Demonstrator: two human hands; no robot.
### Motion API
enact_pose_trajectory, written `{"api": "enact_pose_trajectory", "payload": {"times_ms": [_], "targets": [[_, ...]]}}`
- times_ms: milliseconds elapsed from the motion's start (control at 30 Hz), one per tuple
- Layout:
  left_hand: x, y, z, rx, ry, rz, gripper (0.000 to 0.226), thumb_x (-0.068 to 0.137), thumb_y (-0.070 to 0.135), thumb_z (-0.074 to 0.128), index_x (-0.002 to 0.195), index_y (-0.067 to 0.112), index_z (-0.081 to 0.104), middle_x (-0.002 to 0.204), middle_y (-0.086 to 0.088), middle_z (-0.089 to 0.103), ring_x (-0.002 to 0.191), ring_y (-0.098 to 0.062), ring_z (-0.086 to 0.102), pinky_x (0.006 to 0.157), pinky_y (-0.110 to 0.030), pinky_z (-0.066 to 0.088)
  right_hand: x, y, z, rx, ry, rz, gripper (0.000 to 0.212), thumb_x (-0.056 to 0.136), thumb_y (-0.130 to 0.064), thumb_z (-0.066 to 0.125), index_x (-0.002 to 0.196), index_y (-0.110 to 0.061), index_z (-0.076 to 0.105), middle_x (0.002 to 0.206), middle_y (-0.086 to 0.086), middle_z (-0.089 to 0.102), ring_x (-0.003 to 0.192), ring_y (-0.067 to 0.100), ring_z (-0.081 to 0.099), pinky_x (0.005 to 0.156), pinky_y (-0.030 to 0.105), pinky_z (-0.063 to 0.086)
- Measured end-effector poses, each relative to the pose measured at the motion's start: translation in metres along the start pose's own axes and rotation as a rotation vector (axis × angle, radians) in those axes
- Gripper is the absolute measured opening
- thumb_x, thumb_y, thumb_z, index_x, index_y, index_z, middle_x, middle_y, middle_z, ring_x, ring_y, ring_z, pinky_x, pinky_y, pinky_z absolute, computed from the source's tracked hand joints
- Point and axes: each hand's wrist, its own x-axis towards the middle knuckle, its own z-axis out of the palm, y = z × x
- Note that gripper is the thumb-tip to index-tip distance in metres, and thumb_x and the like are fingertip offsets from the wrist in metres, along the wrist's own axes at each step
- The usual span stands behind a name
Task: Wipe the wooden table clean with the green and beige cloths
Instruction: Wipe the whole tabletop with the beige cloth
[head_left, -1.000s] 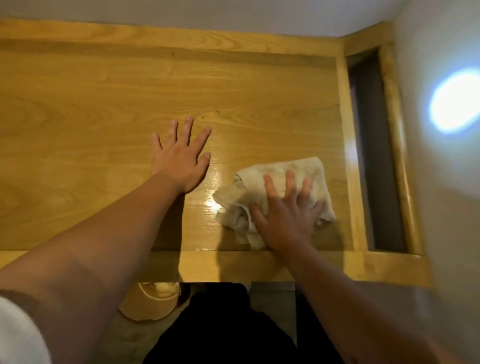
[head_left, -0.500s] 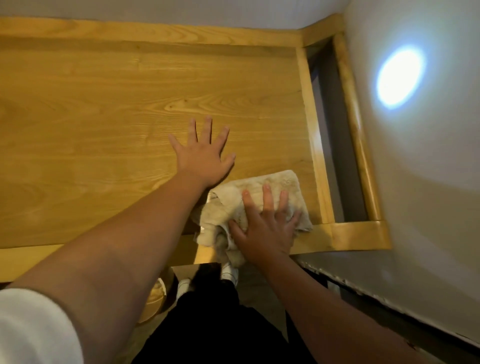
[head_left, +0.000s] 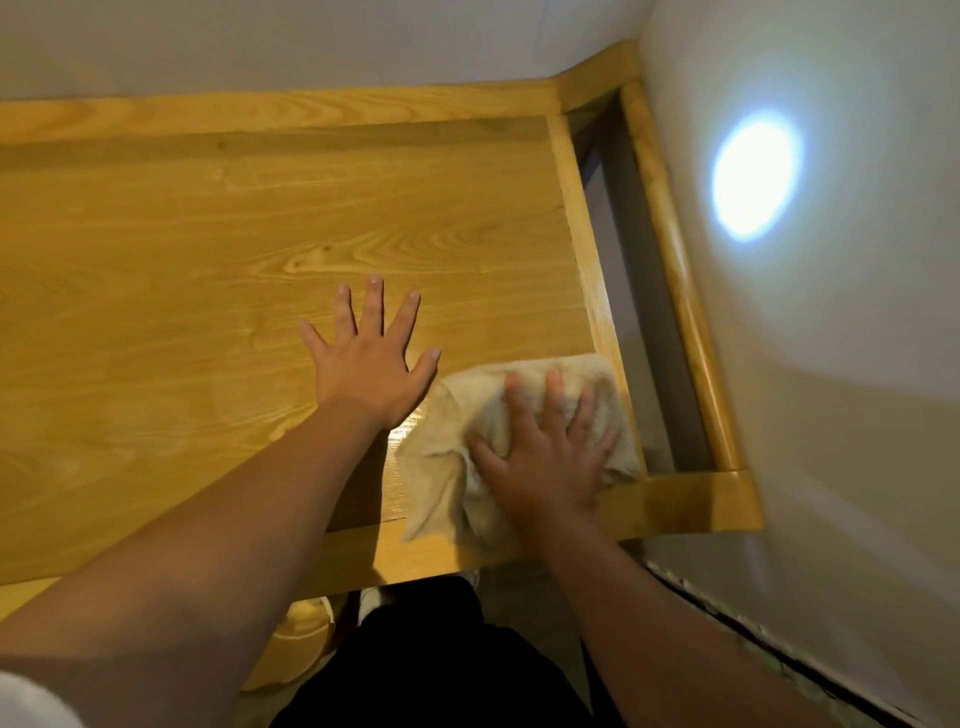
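Observation:
A crumpled beige cloth lies at the near right corner of the wooden table, its lower fold hanging over the front rail. My right hand presses flat on the cloth with fingers spread. My left hand rests flat on the bare tabletop just left of the cloth, fingers apart, holding nothing. No green cloth is in view.
A raised wooden rim borders the tabletop on the right, with a dark gap and an outer rail beyond it. A white wall with a bright light spot stands close on the right. A round pale stool sits below.
My right hand has slid the beige cloth right, toward the table's near right corner and side rim. My left hand stays flat on the table beside it. The camera view has shifted.

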Motion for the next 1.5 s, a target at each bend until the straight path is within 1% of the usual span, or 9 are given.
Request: {"api": "enact_pose_trajectory", "payload": {"times_ms": [100,300,533,700,867,967,1100,1300,1500], "targets": [[0.002,-0.001,0.002,0.017,-0.009,-0.002,0.076,0.087,0.078,0.005,0.155,0.047,-0.009,0.169,0.001,-0.013,0.153,-0.036,-0.013,0.110,-0.076,0.003,0.050,-0.012,-0.011,0.010,0.017,0.018,0.087,0.072,-0.090,0.019,0.147,-0.056,-0.008,0.165,-0.006,-0.014,0.146,0.035,-0.023,0.106,0.068,-0.016],[0.004,-0.003,0.000,0.045,-0.039,0.004,0.076,0.087,0.072,0.011,0.156,0.044,-0.008,0.169,-0.001,-0.012,0.153,-0.037,-0.012,0.109,-0.075,0.004,0.134,-0.038,-0.031,0.030,0.103,0.027,0.084,0.074,-0.086,0.023,0.149,-0.053,0.001,0.166,-0.003,-0.003,0.149,0.039,-0.011,0.105,0.071,-0.009],[0.002,-0.003,0.001,0.031,-0.023,0.014,0.075,0.092,0.074,0.021,0.158,0.039,0.016,0.170,-0.005,0.001,0.154,-0.039,-0.005,0.109,-0.074,0.004,0.234,-0.070,-0.066,0.047,0.106,-0.013,0.087,0.075,-0.086,0.017,0.151,-0.048,0.003,0.166,-0.002,-0.007,0.148,0.040,-0.016,0.106,0.071,-0.012],[0.003,-0.004,-0.002,0.031,-0.052,0.012,0.076,0.092,0.074,0.021,0.158,0.041,0.004,0.168,-0.005,-0.007,0.153,-0.041,-0.005,0.109,-0.074,0.005,0.305,-0.097,-0.091,0.095,0.167,-0.033,0.086,0.078,-0.085,0.017,0.154,-0.043,0.009,0.167,0.005,0.002,0.149,0.044,-0.006,0.110,0.070,-0.003],[0.001,-0.003,-0.003,0.029,-0.083,0.008,0.077,0.091,0.075,0.020,0.157,0.042,-0.003,0.167,-0.005,-0.013,0.152,-0.039,-0.012,0.111,-0.074,0.000,0.357,-0.116,-0.104,0.042,0.164,-0.024,0.089,0.077,-0.085,0.017,0.155,-0.042,0.011,0.167,0.004,0.002,0.149,0.042,-0.006,0.111,0.067,-0.004],[0.003,-0.003,-0.003,0.027,-0.088,0.003,0.077,0.091,0.076,0.016,0.156,0.044,-0.011,0.165,-0.002,-0.023,0.150,-0.036,-0.023,0.112,-0.072,-0.007,0.366,-0.120,-0.110,0.053,0.203,-0.025,0.089,0.078,-0.082,0.020,0.154,-0.037,0.018,0.166,0.007,0.006,0.149,0.042,-0.004,0.112,0.067,-0.001],[0.001,-0.002,-0.003,0.017,-0.101,-0.003,0.077,0.090,0.077,0.015,0.155,0.046,-0.012,0.165,0.000,-0.026,0.148,-0.032,-0.029,0.112,-0.070,-0.011,0.362,-0.115,-0.112,0.043,0.195,-0.032,0.087,0.082,-0.081,0.020,0.155,-0.035,0.016,0.166,0.008,0.004,0.149,0.043,-0.006,0.113,0.068,-0.001],[0.001,-0.001,-0.001,-0.002,-0.050,-0.006,0.076,0.089,0.077,0.018,0.155,0.048,-0.008,0.164,0.004,-0.025,0.152,-0.033,-0.020,0.114,-0.069,-0.006,0.332,-0.086,-0.103,-0.007,0.186,-0.127,0.084,0.082,-0.080,0.020,0.154,-0.038,0.017,0.166,0.004,0.006,0.150,0.041,-0.003,0.111,0.070,0.003],[0.001,0.000,-0.001,-0.018,-0.022,-0.003,0.076,0.090,0.077,0.019,0.156,0.047,-0.002,0.169,0.002,-0.013,0.154,-0.033,-0.014,0.115,-0.070,0.000,0.268,-0.047,-0.085,0.002,0.184,-0.120,0.084,0.079,-0.084,0.018,0.152,-0.044,0.015,0.167,0.000,0.005,0.150,0.040,-0.004,0.107,0.073,0.008]]}}
